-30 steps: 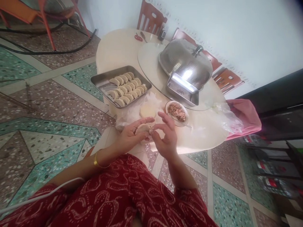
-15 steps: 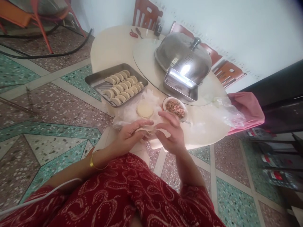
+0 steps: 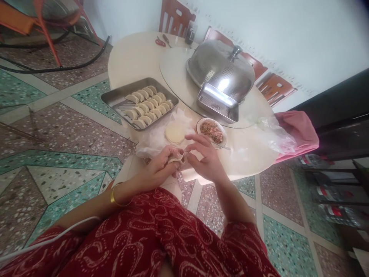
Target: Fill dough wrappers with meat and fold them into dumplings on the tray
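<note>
My left hand (image 3: 158, 169) and my right hand (image 3: 205, 159) meet at the near edge of the round table (image 3: 138, 57). Between their fingertips they pinch a folded pale dumpling (image 3: 176, 157). A gold bangle (image 3: 113, 196) is on my left wrist. Just beyond the hands a stack of round dough wrappers (image 3: 174, 132) lies on white plastic. A small bowl of minced filling (image 3: 211, 132) stands to the right of the stack. A metal tray (image 3: 115, 98) at the table's left holds several folded dumplings (image 3: 147, 105) in rows.
A steel dome cover (image 3: 221, 69) and a steel rectangular tin (image 3: 217, 104) sit on a round turntable (image 3: 175, 69). A clear plastic bag (image 3: 273, 134) and a pink cloth (image 3: 300, 134) lie at the right edge. Red scissors (image 3: 159, 41) lie at the far side. Chairs (image 3: 175, 17) stand behind.
My hands have drawn closer together and now pinch the dumpling at the fingertips. The view has shifted slightly, so the table things sit a little further left.
</note>
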`<state>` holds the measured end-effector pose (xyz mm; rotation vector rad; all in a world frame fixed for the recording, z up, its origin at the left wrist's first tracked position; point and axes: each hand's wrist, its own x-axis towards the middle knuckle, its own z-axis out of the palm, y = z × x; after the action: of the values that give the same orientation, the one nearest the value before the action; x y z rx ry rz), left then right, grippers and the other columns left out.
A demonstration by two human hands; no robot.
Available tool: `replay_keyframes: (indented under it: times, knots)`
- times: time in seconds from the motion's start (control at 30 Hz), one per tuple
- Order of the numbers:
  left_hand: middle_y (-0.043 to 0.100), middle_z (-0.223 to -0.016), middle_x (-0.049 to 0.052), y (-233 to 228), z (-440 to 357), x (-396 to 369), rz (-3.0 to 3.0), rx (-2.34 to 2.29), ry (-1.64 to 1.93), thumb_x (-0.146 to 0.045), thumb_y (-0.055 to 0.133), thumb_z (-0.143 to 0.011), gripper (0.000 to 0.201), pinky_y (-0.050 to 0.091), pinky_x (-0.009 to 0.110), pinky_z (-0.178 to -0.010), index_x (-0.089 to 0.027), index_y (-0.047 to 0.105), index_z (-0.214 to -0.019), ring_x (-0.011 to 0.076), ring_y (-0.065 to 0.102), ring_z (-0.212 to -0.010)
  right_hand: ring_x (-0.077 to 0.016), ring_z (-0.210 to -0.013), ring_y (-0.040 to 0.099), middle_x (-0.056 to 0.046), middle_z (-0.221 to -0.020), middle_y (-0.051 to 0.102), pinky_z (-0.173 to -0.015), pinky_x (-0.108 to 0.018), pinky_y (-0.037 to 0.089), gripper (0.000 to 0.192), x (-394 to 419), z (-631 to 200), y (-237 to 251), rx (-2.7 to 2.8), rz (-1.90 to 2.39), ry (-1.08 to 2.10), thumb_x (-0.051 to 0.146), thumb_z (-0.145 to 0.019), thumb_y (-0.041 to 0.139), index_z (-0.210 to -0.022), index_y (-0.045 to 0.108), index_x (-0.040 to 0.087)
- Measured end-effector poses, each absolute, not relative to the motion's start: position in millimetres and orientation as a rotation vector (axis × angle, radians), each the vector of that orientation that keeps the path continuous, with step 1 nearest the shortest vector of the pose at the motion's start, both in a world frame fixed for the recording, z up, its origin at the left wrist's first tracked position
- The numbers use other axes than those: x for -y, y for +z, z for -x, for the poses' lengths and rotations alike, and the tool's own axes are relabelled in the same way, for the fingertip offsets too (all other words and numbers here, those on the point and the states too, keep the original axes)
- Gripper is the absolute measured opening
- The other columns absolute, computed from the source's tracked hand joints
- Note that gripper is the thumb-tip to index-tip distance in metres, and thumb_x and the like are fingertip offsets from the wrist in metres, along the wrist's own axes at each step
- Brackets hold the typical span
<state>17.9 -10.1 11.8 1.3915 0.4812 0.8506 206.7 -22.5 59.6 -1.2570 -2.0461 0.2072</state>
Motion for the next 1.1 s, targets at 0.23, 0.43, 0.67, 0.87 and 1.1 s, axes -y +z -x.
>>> replay_keyframes:
  times: [0.23,0.43,0.67,0.87,1.1]
  knots:
    - [0.051,-0.079,-0.003,12,-17,10,-1.514,-0.573,0.868,-0.023,0.042,-0.096,0.004,0.042,0.021,-0.057,-0.022,0.041,-0.092,0.0083,0.048,-0.061,-0.0227,-0.112,0.061,-0.003,-0.116,0.07,-0.099,-0.05,0.048,0.008,21,-197,57,2.038,1.307,0.352,0.019,-0.084,0.059,-0.081,0.064,0.025]
    - [0.052,-0.076,-0.004,5,-17,7,-1.502,-0.648,0.871,-0.027,0.045,-0.096,0.007,0.042,0.022,-0.058,-0.021,0.042,-0.092,0.0094,0.049,-0.063,-0.022,-0.111,0.061,-0.003,-0.115,0.07,-0.101,-0.049,0.048,0.009,22,-192,58,2.051,1.265,0.33,0.018,-0.085,0.058,-0.083,0.064,0.025]
    - [0.052,-0.079,-0.003,2,-21,5,-1.465,-0.663,0.909,-0.028,0.047,-0.095,0.009,0.045,0.022,-0.06,-0.021,0.044,-0.101,0.0093,0.051,-0.063,-0.0217,-0.113,0.06,-0.004,-0.118,0.069,-0.101,-0.048,0.048,0.009,22,-191,56,2.022,1.279,0.319,0.019,-0.087,0.059,-0.084,0.065,0.024]
    - [0.057,-0.096,0.001,-4,-24,4,-1.444,-0.622,0.962,-0.03,0.05,-0.094,0.029,0.047,0.021,-0.06,-0.023,0.043,-0.122,0.0086,0.051,-0.066,-0.0208,-0.114,0.06,-0.003,-0.118,0.069,-0.101,-0.048,0.049,0.012,21,-191,53,2.022,1.247,0.376,0.02,-0.088,0.057,-0.087,0.067,0.026]
    - [0.058,-0.089,0.001,6,-24,3,-1.385,-0.647,0.917,-0.029,0.049,-0.094,0.022,0.045,0.019,-0.053,-0.019,0.051,-0.114,0.008,0.052,-0.061,-0.0227,-0.132,0.049,-0.004,-0.139,0.058,-0.11,-0.053,0.042,0.02,25,-195,50,2.08,1.169,0.298,0.024,-0.093,0.05,-0.097,0.07,0.027]
